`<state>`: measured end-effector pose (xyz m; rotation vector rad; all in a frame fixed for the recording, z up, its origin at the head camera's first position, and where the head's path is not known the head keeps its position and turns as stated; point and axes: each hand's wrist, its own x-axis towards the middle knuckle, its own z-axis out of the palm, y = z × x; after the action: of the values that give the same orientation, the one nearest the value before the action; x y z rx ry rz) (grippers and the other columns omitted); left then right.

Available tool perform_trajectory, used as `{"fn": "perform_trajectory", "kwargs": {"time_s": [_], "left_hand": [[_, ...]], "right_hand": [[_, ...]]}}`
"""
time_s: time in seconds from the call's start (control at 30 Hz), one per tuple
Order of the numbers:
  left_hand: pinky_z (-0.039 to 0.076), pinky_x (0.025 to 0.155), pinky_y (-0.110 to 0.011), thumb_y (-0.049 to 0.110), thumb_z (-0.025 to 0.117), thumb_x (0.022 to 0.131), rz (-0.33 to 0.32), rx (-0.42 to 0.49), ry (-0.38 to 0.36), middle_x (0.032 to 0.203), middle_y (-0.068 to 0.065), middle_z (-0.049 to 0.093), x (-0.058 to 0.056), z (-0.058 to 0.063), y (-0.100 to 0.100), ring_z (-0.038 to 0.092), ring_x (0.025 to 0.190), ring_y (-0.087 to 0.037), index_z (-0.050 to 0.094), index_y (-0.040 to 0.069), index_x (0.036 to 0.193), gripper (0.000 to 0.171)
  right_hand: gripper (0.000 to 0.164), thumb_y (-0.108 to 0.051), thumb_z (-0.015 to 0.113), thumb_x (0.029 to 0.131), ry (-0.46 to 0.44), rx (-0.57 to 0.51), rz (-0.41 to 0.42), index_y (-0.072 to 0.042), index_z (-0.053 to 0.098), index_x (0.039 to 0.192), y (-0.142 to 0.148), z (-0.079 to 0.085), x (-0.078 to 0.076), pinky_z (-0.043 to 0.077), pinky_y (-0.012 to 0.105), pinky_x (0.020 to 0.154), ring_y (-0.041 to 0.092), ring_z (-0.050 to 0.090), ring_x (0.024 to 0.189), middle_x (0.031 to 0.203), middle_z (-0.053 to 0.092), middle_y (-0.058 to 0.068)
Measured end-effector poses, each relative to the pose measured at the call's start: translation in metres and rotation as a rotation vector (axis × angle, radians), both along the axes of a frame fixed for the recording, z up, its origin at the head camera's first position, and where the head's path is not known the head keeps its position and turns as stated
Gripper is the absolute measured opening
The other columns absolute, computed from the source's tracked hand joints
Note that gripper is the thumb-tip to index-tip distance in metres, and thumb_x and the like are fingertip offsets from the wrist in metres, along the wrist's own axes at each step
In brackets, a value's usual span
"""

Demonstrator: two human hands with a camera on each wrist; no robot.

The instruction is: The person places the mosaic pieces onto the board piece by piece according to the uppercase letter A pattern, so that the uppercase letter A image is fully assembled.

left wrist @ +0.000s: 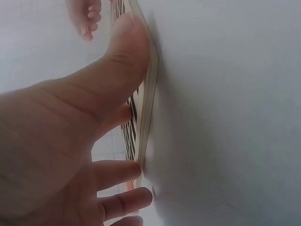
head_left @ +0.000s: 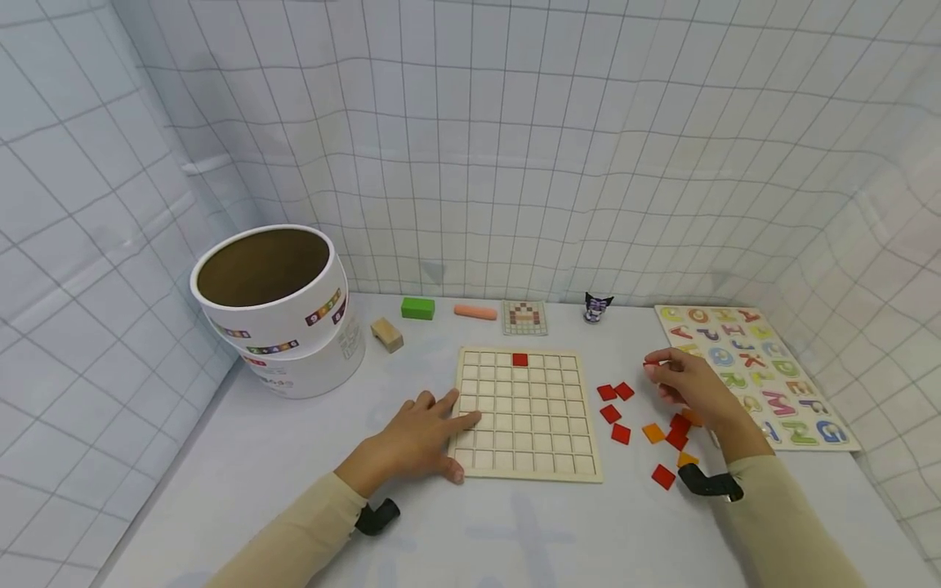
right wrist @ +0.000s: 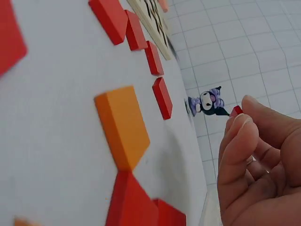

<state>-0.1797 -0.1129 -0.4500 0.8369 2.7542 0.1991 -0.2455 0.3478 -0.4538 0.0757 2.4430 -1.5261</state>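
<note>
- While our left hand [head_left: 415,437] rests, fingers spread and loose, on the left edge of the board [head_left: 523,425], we see scattered tiles [head_left: 621,434] to its right.
- At their far side, our right hand [head_left: 694,388] pinches a red tile [right wrist: 236,111].
- One lone tile [head_left: 520,359] lies in the board's far row.
- Beyond it lies a card [head_left: 524,318].

Head view bright; left wrist view dim, hazy.

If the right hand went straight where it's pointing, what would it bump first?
Probably the little purple-and-black figure, beyond the red tile the right hand pinches; the hand might pass over, since depth is unclear.
</note>
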Motion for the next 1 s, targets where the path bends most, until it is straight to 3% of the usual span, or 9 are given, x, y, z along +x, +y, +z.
{"fn": "perform_trajectory", "kwargs": {"time_s": [0.13, 0.27, 0.47, 0.73, 0.87, 1.0], "left_hand": [[0.038, 0.100, -0.054, 0.063, 0.076, 0.077, -0.007, 0.010, 0.003, 0.164, -0.019, 0.032, 0.001, 0.001, 0.000, 0.042, 0.128, -0.037, 0.047, 0.031, 0.154, 0.088], [0.038, 0.098, -0.054, 0.064, 0.075, 0.078, -0.012, 0.011, 0.023, 0.163, -0.019, 0.033, 0.001, 0.000, -0.001, 0.043, 0.126, -0.036, 0.047, 0.032, 0.154, 0.087], [0.038, 0.098, -0.054, 0.065, 0.076, 0.075, -0.017, 0.004, 0.058, 0.162, -0.018, 0.034, 0.000, -0.004, -0.001, 0.043, 0.127, -0.037, 0.047, 0.033, 0.154, 0.090], [0.037, 0.099, -0.054, 0.065, 0.077, 0.073, 0.008, -0.003, 0.045, 0.163, -0.018, 0.033, -0.001, -0.005, 0.000, 0.042, 0.129, -0.037, 0.046, 0.032, 0.154, 0.093], [0.037, 0.099, -0.053, 0.064, 0.078, 0.073, 0.019, -0.004, 0.038, 0.163, -0.018, 0.034, -0.001, -0.005, 0.001, 0.042, 0.130, -0.038, 0.047, 0.032, 0.154, 0.093], [0.037, 0.099, -0.053, 0.063, 0.078, 0.073, 0.016, -0.006, 0.039, 0.163, -0.019, 0.034, -0.001, -0.004, 0.002, 0.042, 0.129, -0.037, 0.047, 0.031, 0.154, 0.093]], "right_hand": [[0.059, -0.031, 0.067, 0.100, 0.012, -0.166, -0.047, -0.001, 0.047, 0.147, -0.014, -0.002, -0.009, 0.055, 0.022, 0.071, 0.012, 0.060, 0.074, 0.094, 0.060, 0.001], [0.059, -0.021, 0.067, 0.101, -0.006, -0.294, -0.041, 0.002, 0.043, 0.149, -0.036, -0.004, -0.018, 0.055, 0.020, 0.069, 0.010, 0.059, 0.070, 0.091, 0.063, 0.002], [0.054, -0.013, 0.066, 0.100, -0.044, -0.297, 0.019, -0.001, 0.044, 0.148, -0.080, -0.007, -0.027, 0.055, 0.020, 0.065, 0.011, 0.061, 0.067, 0.090, 0.064, 0.005], [0.041, -0.010, 0.070, 0.097, -0.064, -0.165, 0.141, -0.001, 0.052, 0.132, -0.134, -0.009, -0.033, 0.052, 0.024, 0.059, 0.015, 0.061, 0.064, 0.091, 0.067, 0.010], [0.034, -0.012, 0.072, 0.095, -0.015, -0.010, 0.196, -0.005, 0.059, 0.125, -0.149, -0.010, -0.033, 0.048, 0.026, 0.056, 0.016, 0.057, 0.059, 0.088, 0.065, 0.009], [0.028, -0.015, 0.075, 0.092, 0.089, 0.200, 0.235, -0.009, 0.066, 0.117, -0.157, -0.011, -0.035, 0.046, 0.030, 0.058, 0.016, 0.054, 0.060, 0.084, 0.062, 0.007]]}}
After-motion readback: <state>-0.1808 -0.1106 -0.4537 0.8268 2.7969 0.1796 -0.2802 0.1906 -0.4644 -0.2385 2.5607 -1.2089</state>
